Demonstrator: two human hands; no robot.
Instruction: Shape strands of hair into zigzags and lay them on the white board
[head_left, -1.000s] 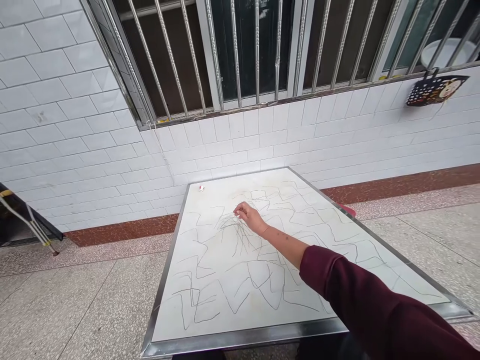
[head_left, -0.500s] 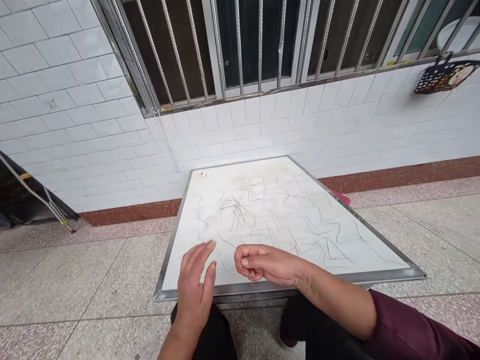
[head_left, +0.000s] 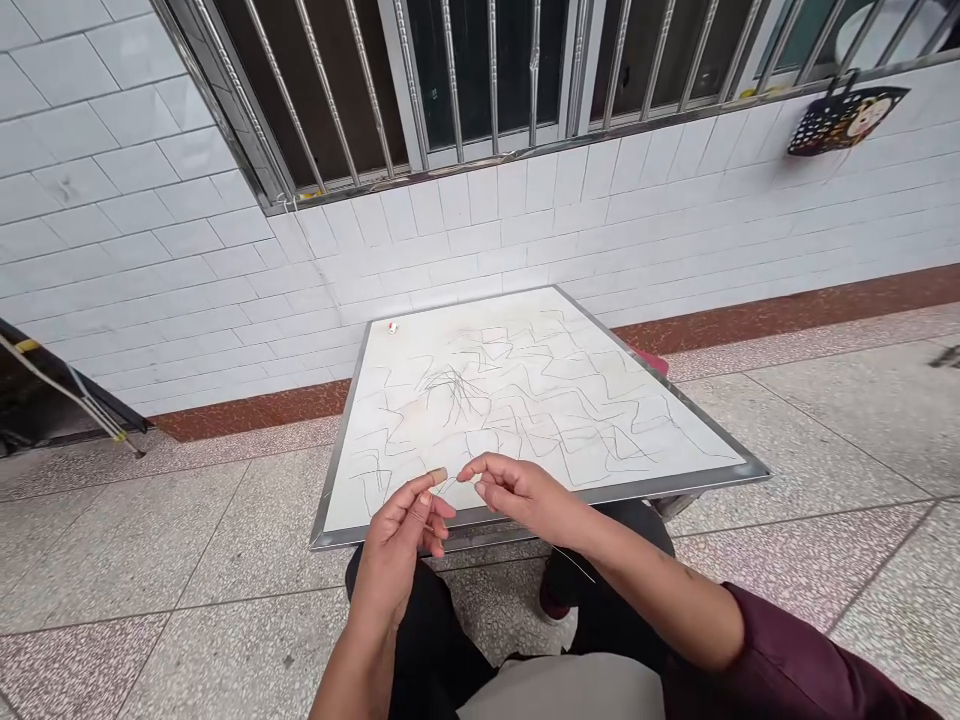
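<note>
My left hand (head_left: pixel 405 522) is over the front edge of the white board, thumb pressed to the index finger, which has a tan wrap at its tip. Whatever it pinches is too fine to make out. Close by on its right, my right hand (head_left: pixel 521 492) has its fingers curled, with thumb and index tips a little apart. A thin pale strand (head_left: pixel 574 564) trails from beneath this hand. Many dark, bent thin strands (head_left: pixel 540 400) lie spread over the board (head_left: pixel 397 350), with a loose bunch of strands (head_left: pixel 454 385) left of the middle.
A small red-and-white object (head_left: pixel 393 328) sits in the board's far left corner. Behind stands a white tiled wall (head_left: pixel 450 240) with a barred window (head_left: pixel 491 80). A dotted basket (head_left: pixel 847 120) hangs at right. Folded metal poles (head_left: pixel 97 410) lean at left.
My left hand has gone from spread fingers to thumb against index. My right hand has loosened from a tight pinch and turned its index finger toward the left one. The view has shifted slightly.
</note>
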